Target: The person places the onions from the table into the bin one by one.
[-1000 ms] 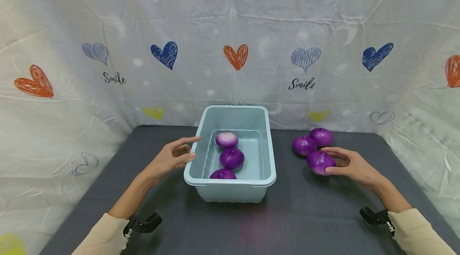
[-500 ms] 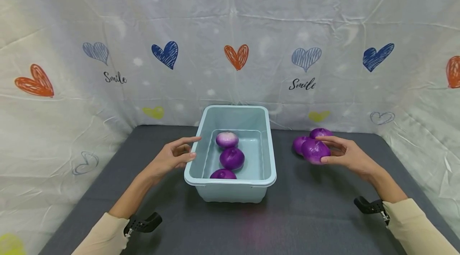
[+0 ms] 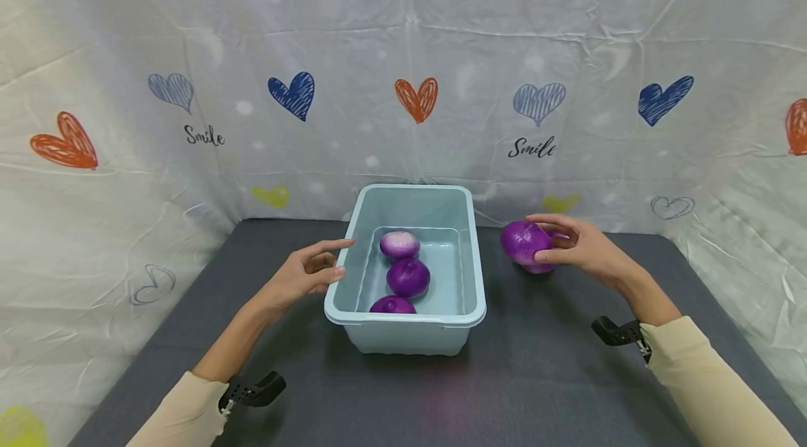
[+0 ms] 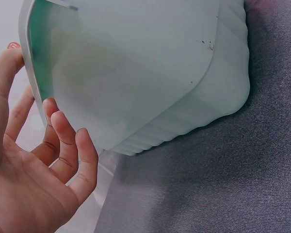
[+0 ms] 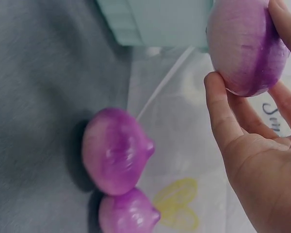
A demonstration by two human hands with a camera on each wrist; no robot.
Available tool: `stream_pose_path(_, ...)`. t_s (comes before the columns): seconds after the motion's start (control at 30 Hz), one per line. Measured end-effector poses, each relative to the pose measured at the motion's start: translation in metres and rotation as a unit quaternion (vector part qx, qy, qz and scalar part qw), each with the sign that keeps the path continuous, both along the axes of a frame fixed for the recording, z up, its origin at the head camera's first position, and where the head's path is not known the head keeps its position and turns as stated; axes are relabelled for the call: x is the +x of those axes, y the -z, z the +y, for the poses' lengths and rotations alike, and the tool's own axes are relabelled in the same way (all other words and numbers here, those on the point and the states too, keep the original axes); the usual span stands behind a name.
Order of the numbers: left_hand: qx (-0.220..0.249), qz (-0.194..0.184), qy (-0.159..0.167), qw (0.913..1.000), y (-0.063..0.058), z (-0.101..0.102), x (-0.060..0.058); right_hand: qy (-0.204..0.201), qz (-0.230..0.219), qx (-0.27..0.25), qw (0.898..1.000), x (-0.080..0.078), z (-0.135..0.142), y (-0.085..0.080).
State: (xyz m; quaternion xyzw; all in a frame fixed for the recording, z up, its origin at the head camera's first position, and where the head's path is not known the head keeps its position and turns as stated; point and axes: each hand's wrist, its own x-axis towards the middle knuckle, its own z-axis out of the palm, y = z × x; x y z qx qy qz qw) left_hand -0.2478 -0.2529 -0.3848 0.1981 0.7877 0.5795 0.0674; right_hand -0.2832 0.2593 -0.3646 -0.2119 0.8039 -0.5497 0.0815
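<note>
My right hand (image 3: 583, 247) pinches a purple red onion (image 3: 523, 241) between thumb and fingers, lifted off the table. In the right wrist view this onion (image 5: 247, 46) shows a pale side with a darker purple band. Below it two more onions, a nearer one (image 5: 114, 150) and another (image 5: 128, 213), touch each other on the table; the head view mostly hides them. My left hand (image 3: 302, 272) rests its thumb and index fingertips on the left rim of a light blue plastic tub (image 3: 410, 338), the other fingers loosely bent beside its wall (image 4: 136, 63).
Inside the tub lie three onions in a row, a pale-topped one (image 3: 399, 245), a dark one (image 3: 408, 277) and a third (image 3: 392, 305) partly hidden by the front rim. A dark grey cloth (image 3: 403, 405) covers the table, and a heart-printed curtain (image 3: 353, 47) hangs behind.
My right hand has lifted the onion from the table and carried it left and up, over the other two onions. The left hand and the tub have stayed put.
</note>
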Motion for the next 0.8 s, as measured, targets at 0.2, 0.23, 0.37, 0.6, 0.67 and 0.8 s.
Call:
stream_pose_path(0.2,-0.004,-0.004,-0.003,1.0000,-0.001,0.000,0.001,-0.019,0.014,-0.030,0.999,-0.008,-0.013,-0.015)
stream_pose_path(0.23,-0.005,-0.004,-0.004,1.0000,-0.001,0.000,0.001,-0.022,0.019,-0.035,0.999,-0.009,-0.016,-0.019)
stream_pose_path(0.37,-0.008,-0.005,-0.007,0.9999,-0.002,0.000,0.001,-0.024,0.041,-0.039,0.998,-0.014,-0.025,-0.030)
stream_pose_path(0.6,-0.009,-0.007,-0.008,0.9999,-0.001,-0.001,0.001,-0.054,0.059,-0.047,0.996,-0.020,-0.050,-0.041)
stream_pose_path(0.67,-0.008,-0.008,-0.007,0.9999,0.000,-0.001,0.001,-0.067,0.066,-0.049,0.994,-0.022,-0.058,-0.044)
stream_pose_path(0.8,-0.007,-0.009,-0.009,0.9999,0.000,-0.001,0.000,-0.082,0.061,-0.056,0.993,-0.024,-0.072,-0.046)
